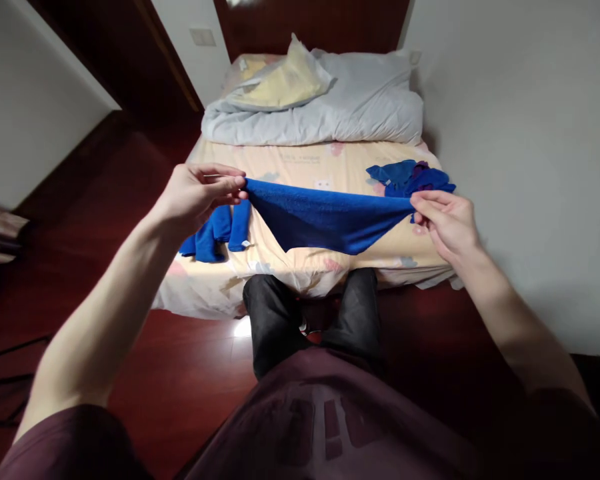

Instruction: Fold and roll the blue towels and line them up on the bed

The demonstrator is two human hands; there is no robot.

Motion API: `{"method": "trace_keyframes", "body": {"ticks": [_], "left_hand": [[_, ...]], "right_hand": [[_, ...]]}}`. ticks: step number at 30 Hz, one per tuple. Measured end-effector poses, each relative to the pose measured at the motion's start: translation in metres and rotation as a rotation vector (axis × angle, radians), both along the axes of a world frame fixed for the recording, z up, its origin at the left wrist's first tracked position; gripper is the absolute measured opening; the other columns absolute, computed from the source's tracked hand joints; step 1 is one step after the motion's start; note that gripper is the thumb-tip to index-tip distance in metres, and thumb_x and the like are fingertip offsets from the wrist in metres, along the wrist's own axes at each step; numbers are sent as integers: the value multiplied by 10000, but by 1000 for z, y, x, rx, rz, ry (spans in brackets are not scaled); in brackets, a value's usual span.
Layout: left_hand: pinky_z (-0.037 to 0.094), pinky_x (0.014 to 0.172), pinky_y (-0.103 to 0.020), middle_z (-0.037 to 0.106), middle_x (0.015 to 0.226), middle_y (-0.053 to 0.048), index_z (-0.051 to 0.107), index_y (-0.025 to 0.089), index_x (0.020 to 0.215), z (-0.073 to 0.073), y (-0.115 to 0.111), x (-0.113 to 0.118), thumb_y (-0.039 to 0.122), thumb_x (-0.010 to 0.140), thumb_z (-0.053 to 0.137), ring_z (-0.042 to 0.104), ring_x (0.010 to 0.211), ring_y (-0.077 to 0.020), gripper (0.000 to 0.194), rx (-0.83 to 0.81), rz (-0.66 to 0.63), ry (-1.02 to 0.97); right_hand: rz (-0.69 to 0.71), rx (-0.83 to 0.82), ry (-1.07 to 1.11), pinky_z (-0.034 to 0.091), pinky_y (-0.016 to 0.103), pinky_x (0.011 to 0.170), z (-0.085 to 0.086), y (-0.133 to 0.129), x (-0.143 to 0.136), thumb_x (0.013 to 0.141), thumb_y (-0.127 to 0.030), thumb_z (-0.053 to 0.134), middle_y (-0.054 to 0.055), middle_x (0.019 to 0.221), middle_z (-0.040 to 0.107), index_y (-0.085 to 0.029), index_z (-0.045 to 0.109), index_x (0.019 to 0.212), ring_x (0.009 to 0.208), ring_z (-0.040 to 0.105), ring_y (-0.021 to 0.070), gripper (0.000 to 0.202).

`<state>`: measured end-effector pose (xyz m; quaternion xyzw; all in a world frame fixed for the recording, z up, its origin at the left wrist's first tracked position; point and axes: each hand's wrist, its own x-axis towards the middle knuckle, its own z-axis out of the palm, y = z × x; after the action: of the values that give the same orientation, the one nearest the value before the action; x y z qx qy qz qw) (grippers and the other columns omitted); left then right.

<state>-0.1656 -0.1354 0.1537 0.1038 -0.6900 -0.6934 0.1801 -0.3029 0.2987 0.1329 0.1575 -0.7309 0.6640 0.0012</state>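
A blue cloth (325,217) is stretched in the air between my hands, above the bed, its top edge nearly straight and its lower part hanging free. My left hand (203,193) pinches its left corner between thumb and fingers. At the other end, my right hand (447,217) is closed on the right corner. Folded blue cloths (215,233) lie on the bed below my left hand, one with a small white tag. Behind my right hand sits a crumpled pile of blue and purple cloths (413,177).
The bed (305,163) has a light patterned sheet. A grey-white quilt (375,100) and a yellowish pillow (285,83) in a sheer cover are at its far end. Walls stand left and right; dark thin bars (10,381) show at lower left.
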Motion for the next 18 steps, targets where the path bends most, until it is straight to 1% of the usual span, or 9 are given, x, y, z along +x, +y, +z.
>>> {"method": "trace_keyframes", "body": {"ticks": [2,4,6,8,10,12,14,16,18], "left_hand": [[617,567,-178,739,704,-41,832,121,866,-2,1,13,154,723,969,762,652,-143,200,26,-7,-76],[623,576,-182,738,709,-46,833,116,878,-5,-1,19,125,755,934,773,676,-152,160,32,-23,-134],[654,628,-219,751,738,-58,835,113,909,-11,-3,20,117,789,908,785,717,-167,140,18,-39,-165],[696,731,-291,764,773,-67,834,126,930,-20,-5,18,122,824,889,797,764,-186,120,-6,-50,-187],[714,836,-371,769,793,-70,826,137,928,-29,-6,12,123,841,876,809,796,-208,100,-19,-57,-215],[714,901,-428,772,804,-74,814,127,917,-40,-6,0,114,839,872,816,806,-225,98,-27,-62,-233],[708,934,-453,772,810,-86,797,99,902,-51,-6,-19,99,831,871,815,793,-228,103,-46,-53,-231],[699,956,-456,764,790,-94,771,72,869,-62,-6,-47,77,818,876,805,763,-216,117,-69,-20,-223],[693,956,-446,743,747,-83,739,64,840,-71,-9,-80,60,802,879,792,738,-203,145,-84,42,-208]], "right_hand": [[16,-27,-85,557,273,544,3,6,11,675,-478,1048,-6,687,683,-197,783,892,563,615,117,443],[23,-45,-159,568,268,564,4,10,15,625,-463,1073,-18,700,679,-194,783,878,562,590,96,469],[29,-37,-197,578,271,573,1,12,12,638,-451,1071,-15,757,694,-203,776,888,577,591,89,459],[38,-13,-214,572,271,556,-4,12,3,682,-438,1054,-8,797,694,-210,760,905,588,599,94,434],[42,5,-240,555,258,536,-13,7,-10,713,-420,1042,-7,786,673,-207,743,923,596,608,100,423],[38,19,-278,535,239,527,-23,-3,-28,728,-387,1036,-15,754,648,-201,728,934,599,612,101,415],[22,30,-298,511,222,527,-36,-22,-51,754,-336,1018,-22,731,639,-195,716,934,596,609,96,379],[-14,40,-298,486,211,531,-49,-47,-79,789,-280,987,-28,713,640,-194,704,925,592,602,91,326],[-72,51,-280,461,211,540,-59,-74,-109,825,-243,952,-40,682,634,-197,691,919,589,593,91,281]]}}
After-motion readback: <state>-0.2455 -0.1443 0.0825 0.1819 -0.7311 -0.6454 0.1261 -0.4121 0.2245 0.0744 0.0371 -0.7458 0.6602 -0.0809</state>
